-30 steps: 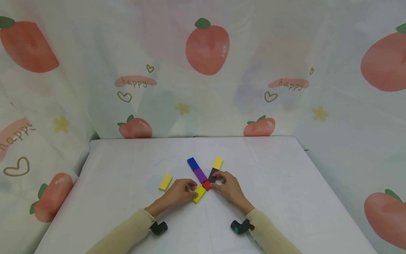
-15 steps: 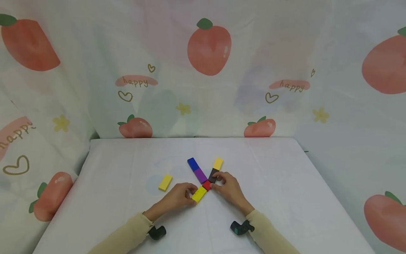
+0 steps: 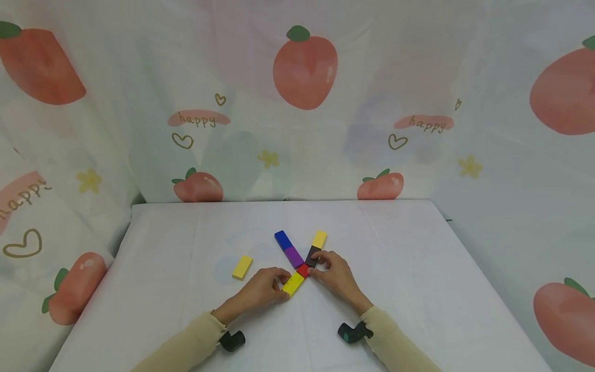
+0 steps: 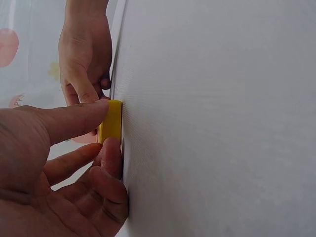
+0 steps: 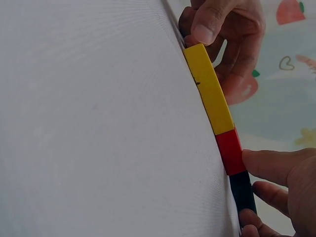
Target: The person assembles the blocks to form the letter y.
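Note:
My left hand (image 3: 264,287) pinches a bright yellow block (image 3: 293,283) between thumb and fingers, the thumb at its near end. The block lies flat, its far end against a red block (image 5: 230,152). Past the red one, a black block (image 5: 242,191) continues the line, then a paler yellow block (image 3: 319,238). My right hand (image 3: 338,275) holds the joint of red and black: its thumb presses the red block's side and its curled fingers rest on the black one. A purple block (image 3: 293,257) and a blue block (image 3: 282,239) form a second arm slanting up-left from the red block.
Another yellow block (image 3: 243,267) lies alone to the left, beyond the left forearm. White cloth covers the table (image 3: 400,289). Patterned curtains (image 3: 297,150) stand behind and at both sides. A dark camera (image 3: 232,341) sits at the left wrist, another camera (image 3: 353,332) at the right.
My left hand has shifted its thumb from the top of the bright yellow block to its near end, and the block has moved slightly toward the red one. The right hand stays in place.

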Demonstrator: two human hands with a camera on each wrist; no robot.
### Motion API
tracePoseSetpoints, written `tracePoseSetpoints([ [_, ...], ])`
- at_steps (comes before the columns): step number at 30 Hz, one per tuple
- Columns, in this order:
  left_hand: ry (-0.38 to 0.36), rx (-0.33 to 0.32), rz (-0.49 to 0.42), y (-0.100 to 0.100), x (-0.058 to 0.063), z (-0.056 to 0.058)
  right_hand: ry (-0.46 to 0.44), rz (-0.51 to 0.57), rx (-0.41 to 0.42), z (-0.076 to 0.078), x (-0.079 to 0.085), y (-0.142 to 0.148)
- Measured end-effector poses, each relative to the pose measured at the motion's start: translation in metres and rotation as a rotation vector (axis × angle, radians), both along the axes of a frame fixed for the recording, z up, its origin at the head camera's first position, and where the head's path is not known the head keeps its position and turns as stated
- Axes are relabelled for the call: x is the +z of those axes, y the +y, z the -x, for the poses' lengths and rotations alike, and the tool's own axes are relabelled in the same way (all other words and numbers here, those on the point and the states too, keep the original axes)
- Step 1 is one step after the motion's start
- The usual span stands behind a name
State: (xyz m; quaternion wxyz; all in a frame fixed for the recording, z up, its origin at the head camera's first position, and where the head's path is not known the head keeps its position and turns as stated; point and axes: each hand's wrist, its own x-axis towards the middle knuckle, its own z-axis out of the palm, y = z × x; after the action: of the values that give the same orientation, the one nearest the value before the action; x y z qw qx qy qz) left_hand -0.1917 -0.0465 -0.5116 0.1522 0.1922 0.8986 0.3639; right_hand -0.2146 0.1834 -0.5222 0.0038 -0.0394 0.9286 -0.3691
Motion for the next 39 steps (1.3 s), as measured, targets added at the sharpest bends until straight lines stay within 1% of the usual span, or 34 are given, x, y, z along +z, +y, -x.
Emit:
tracePoseSetpoints([
  [5, 0.007, -0.002, 0.007, 0.001, 0.001, -0.001, 0.002, -0.005, 0.000, 0.000, 0.000, 0.000],
  [10, 0.011, 0.007, 0.014, 0.002, 0.004, -0.003, 0.003, -0.001, 0.000, 0.000, 0.001, 0.000],
  [18, 0.037, 0.003, 0.037, 0.004, 0.006, -0.005, -0.001, -0.002, -0.011, 0.000, 0.003, 0.000],
  [23, 0.027, 0.027, 0.077, 0.007, 0.006, -0.006, -0.006, -0.002, -0.010, -0.001, 0.002, -0.001],
  [28, 0.052, 0.044, 0.116, 0.009, 0.003, -0.005, -0.012, 0.002, -0.010, -0.001, 0.001, -0.002],
  [33, 0.080, 0.042, 0.114, 0.010, 0.003, -0.008, -0.008, 0.002, -0.013, -0.002, 0.001, -0.001],
  [39, 0.069, 0.073, 0.117, 0.010, 0.005, -0.012, 0.005, 0.007, -0.005, -0.001, -0.001, -0.001],
])
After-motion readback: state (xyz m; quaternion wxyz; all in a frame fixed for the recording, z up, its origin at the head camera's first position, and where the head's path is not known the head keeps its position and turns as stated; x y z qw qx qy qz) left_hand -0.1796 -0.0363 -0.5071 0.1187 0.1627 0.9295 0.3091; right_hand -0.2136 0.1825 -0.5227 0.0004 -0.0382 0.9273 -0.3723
